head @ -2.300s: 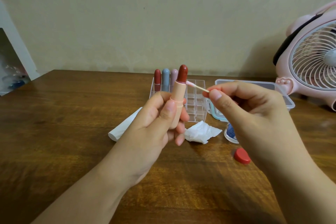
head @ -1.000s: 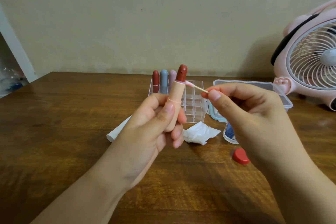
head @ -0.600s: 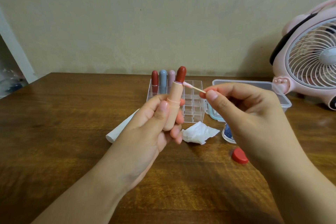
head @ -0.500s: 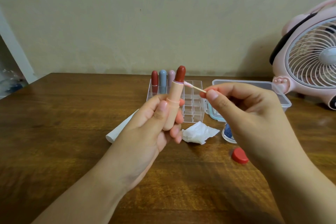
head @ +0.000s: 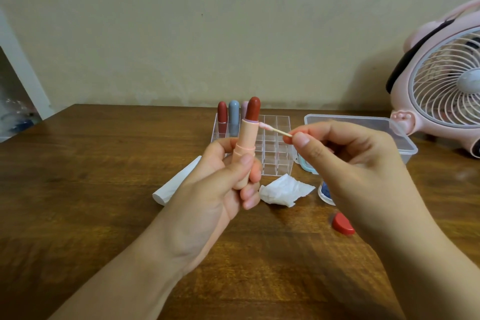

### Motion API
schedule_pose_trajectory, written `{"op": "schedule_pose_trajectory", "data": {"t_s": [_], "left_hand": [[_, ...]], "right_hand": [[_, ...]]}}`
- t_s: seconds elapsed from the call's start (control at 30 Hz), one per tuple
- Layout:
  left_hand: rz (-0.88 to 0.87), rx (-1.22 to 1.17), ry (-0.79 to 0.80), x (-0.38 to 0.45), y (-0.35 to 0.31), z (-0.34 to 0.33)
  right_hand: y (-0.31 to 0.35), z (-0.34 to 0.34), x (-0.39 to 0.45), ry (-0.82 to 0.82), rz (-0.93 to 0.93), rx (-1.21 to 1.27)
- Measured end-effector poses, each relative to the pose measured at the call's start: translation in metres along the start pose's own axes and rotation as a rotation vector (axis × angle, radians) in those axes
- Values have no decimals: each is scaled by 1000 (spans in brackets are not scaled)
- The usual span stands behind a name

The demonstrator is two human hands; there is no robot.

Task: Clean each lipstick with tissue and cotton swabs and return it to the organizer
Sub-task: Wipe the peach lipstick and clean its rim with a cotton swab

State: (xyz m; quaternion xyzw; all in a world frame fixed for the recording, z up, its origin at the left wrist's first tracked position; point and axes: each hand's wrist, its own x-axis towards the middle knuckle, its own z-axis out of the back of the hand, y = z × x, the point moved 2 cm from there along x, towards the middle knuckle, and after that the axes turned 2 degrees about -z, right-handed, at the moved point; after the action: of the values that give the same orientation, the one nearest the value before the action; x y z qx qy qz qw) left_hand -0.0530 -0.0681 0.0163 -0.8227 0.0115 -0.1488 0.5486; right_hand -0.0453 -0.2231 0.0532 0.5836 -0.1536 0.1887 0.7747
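My left hand (head: 223,184) grips an uncapped lipstick (head: 246,138) upright: a peach tube with a dark red bullet on top. My right hand (head: 345,163) pinches a cotton swab (head: 272,129) whose pink-stained tip touches the tube's rim just below the bullet. Behind stands the clear acrylic organizer (head: 275,148) with three capped lipsticks (head: 228,114) in its back left cells. A crumpled white tissue (head: 284,191) lies on the table in front of the organizer.
A white tube-shaped object (head: 174,184) lies left of my left hand. A red cap (head: 342,223) and a small blue-labelled jar (head: 326,191) sit near my right wrist. A clear lidded box (head: 371,125) and a pink fan (head: 446,80) stand at the right.
The swab tip has slid down from beside the bullet to the tube's rim. Both hands stay almost in place, and the lipstick tilts slightly more upright.
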Motion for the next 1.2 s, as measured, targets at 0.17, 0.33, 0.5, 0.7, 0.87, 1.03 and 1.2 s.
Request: {"op": "schedule_pose_trajectory", "data": {"t_s": [0.17,0.33,0.5,0.7,0.87,1.03,1.2], "left_hand": [[0,0,0,1,-1,0],[6,-6,12,0,-2,0],[8,-9,22,0,-1,-1],[12,-24,41,-1,-3,-1],[11,-30,45,-1,-3,0],[-12,12,21,0,-3,1],[-34,95,2,0,-3,2]], "right_hand": [[1,1,0,-6,10,7],[2,1,0,-14,28,6],[-1,2,1,-18,20,4],[-1,2,1,-15,14,13],[0,2,1,-14,15,4],[1,3,1,-11,20,19],[-1,4,1,-12,25,8]]}}
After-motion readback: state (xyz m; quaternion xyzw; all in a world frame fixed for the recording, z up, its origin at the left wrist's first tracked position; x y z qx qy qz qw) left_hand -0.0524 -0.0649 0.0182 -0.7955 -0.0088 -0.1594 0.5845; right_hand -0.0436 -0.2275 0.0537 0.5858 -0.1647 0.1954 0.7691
